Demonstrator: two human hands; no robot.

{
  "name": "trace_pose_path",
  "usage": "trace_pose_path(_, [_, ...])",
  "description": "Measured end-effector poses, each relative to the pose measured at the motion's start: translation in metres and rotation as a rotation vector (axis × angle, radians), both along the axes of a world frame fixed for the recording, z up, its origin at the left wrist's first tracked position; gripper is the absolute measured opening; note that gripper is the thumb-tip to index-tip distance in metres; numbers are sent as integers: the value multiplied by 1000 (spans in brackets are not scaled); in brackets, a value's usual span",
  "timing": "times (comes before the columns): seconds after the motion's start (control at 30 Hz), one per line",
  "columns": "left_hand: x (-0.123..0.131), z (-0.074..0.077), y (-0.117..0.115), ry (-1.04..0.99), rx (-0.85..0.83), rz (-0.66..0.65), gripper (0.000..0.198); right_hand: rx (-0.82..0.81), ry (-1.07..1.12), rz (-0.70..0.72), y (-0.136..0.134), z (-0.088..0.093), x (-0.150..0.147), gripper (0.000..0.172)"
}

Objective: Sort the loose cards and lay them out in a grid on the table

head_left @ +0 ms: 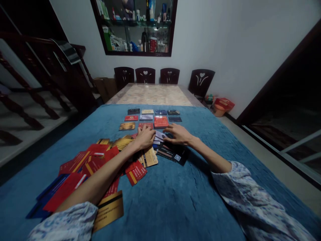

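Note:
My left hand [146,137] rests with bent, slightly spread fingers over the right end of a loose heap of cards, its fingertips by a red card [145,126]. My right hand [178,134] reaches in from the right, thumb and fingers apart, touching pale lilac cards [159,136] between the two hands. Under and below it lie black cards [173,153], one with a square code. A cream-gold card [150,157] with a dark stripe lies below my left hand. Red cards [104,159], gold cards and blue cards [50,190] spread beneath my left forearm.
Beyond my hands, small card stacks stand in rows, including a thick red stack [161,122], a gold stack [127,126] and a black stack [173,112]. A blue cloth [160,201] covers the near table. Several dark chairs [145,75] stand around its far end.

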State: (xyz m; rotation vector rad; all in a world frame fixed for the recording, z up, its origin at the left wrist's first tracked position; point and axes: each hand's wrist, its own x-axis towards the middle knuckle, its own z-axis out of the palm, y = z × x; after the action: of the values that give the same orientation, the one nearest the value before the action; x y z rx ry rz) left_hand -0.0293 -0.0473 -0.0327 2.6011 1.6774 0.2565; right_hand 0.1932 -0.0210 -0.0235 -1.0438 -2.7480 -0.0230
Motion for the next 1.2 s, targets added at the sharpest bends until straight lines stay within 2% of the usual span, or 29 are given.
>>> trace_pose_path(0.2, [0, -3, 1, 30, 9, -86, 33, -44, -44, -34, -3, -1, -3, 46])
trace_pose_path(0.37, [2, -4, -3, 32, 29, -142, 33, -84, -65, -42, -6, 0, -5, 43])
trace_pose_path(0.63, [8, -1, -8, 41, 47, -158, 32, -95, -66, -72, -6, -1, -6, 36])
trace_pose_path(0.83, [8, -2, -8, 21, 25, -162, 32, -136, -67, -37, -3, 0, -2, 31])
trace_pose_path(1.2, [8, -1, -8, -70, -16, -216, 29, -237, 16, 116, 10, 5, 15, 30])
